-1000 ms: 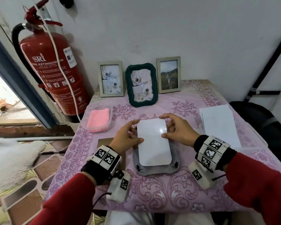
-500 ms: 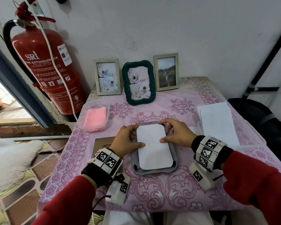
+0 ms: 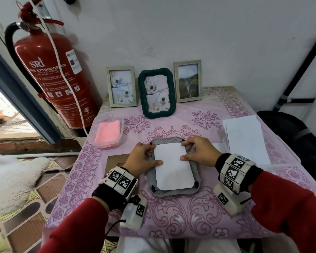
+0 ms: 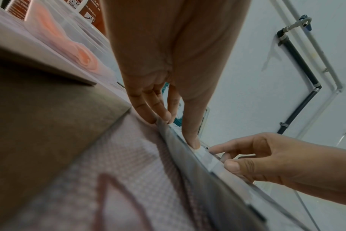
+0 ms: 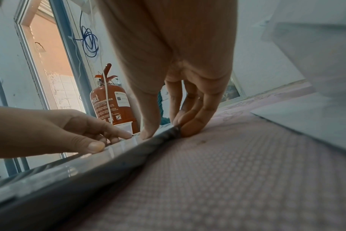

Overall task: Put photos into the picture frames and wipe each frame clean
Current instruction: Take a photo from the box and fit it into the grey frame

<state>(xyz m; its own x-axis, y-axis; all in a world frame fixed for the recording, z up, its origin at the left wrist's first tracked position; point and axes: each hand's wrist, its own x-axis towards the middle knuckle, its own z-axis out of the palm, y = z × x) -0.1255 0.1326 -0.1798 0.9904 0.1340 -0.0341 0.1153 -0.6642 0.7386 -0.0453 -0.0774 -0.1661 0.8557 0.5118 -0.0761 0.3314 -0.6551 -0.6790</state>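
A grey picture frame [image 3: 173,193] lies face down on the pink flowered tablecloth [image 3: 171,216]. A white photo [image 3: 172,168] lies back-up in its recess. My left hand [image 3: 142,158] holds the frame's far left edge, with its thumb pressed on the photo and its fingers against the outer rim. My right hand [image 3: 199,152] does the same at the far right corner. In the left wrist view the left hand's fingertips [image 4: 164,116] touch the frame's rim [image 4: 198,179]. In the right wrist view the right hand's fingers [image 5: 192,123] grip the frame's corner [image 5: 174,129].
Three filled frames stand against the wall: pale [image 3: 121,86], dark green [image 3: 156,93], pale [image 3: 188,81]. A pink cloth [image 3: 108,134] lies in a clear tub at the left. White sheets [image 3: 244,137] lie at the right, a brown backing board [image 3: 115,161] under my left wrist, a fire extinguisher [image 3: 51,79] beside the table.
The photo has settled down into the frame's recess. Both hands have slid toward the frame's far corners, with thumbs staying on the photo.
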